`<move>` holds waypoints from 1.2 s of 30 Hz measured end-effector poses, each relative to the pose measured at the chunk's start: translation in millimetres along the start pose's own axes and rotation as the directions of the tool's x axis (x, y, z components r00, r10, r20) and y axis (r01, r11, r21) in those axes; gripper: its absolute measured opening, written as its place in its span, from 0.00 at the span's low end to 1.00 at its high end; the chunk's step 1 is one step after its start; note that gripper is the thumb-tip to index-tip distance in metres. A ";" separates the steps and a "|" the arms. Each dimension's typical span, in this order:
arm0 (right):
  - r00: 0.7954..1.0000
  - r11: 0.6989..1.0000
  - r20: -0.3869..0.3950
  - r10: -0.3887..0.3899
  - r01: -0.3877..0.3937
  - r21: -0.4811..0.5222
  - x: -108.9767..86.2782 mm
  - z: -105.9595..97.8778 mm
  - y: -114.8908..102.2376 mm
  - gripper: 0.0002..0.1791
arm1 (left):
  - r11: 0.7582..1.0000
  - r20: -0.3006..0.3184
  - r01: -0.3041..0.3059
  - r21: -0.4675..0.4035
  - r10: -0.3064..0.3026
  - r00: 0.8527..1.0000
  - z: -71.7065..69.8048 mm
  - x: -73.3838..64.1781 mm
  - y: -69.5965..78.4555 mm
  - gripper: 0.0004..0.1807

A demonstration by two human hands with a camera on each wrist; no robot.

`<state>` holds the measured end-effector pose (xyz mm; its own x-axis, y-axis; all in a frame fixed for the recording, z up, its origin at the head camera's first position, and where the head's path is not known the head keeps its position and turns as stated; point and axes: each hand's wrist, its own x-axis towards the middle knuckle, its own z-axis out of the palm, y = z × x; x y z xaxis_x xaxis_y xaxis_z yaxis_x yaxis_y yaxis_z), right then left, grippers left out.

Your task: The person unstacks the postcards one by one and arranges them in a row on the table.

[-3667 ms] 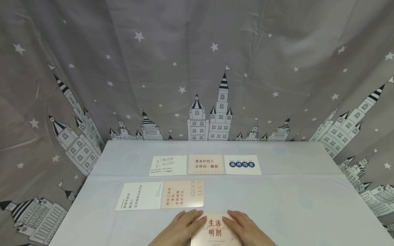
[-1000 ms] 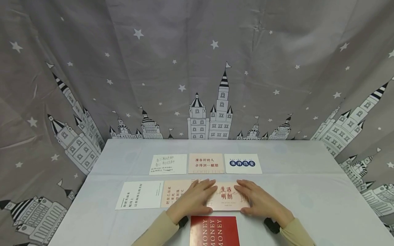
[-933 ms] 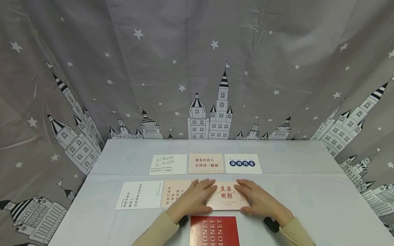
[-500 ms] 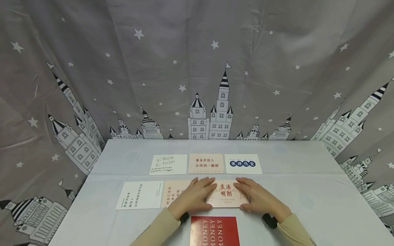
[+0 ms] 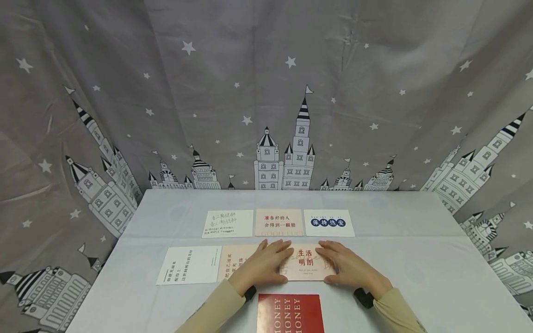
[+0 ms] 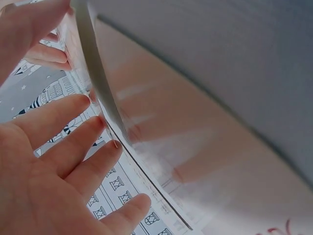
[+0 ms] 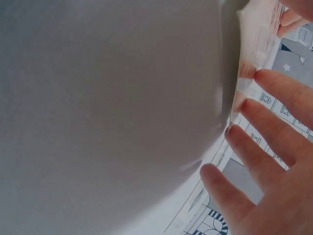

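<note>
A pale pink postcard [image 5: 308,262] with red Chinese characters lies in the near row, right beside another pink card [image 5: 235,262] that my left forearm and hand partly cover. My left hand [image 5: 263,264] holds its left end, the thumb at the near corner and the fingers spread along the side. On the right end, my right hand [image 5: 354,267] holds it the same way, thumb low and fingers at the far side. Both wrist views show the fingertips right at the card's edge, low over the white tabletop. Nearer to me lies a red postcard [image 5: 290,314] lettered "MONEY".
A white card [image 5: 189,264] ends the near row at the left. Behind stand out a handwritten white card [image 5: 227,223], a pink card [image 5: 279,222] and a white card with blue circles [image 5: 329,223]. A grey castle-print curtain [image 5: 266,69] backs the white table [image 5: 416,277].
Both hands have carried the pink postcard forward from the near edge to beside the near row, uncovering the red card. Over the last second it has shifted slightly farther away.
</note>
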<state>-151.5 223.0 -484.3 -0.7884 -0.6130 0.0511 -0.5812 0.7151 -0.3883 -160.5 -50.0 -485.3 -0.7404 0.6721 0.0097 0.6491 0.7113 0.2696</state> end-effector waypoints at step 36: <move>1.000 1.000 0.008 0.015 -0.015 -0.001 -0.7 5.7 3.3 0.38 | 0.999 0.053 0.030 -0.039 -0.028 0.998 -1.2 3.9 -0.5 0.41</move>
<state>-151.7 224.0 -490.9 -0.7954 -0.6048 0.0384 -0.5696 0.7244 -0.3884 -163.9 -48.0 -484.3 -0.7480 0.6619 -0.0489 0.6194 0.7227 0.3068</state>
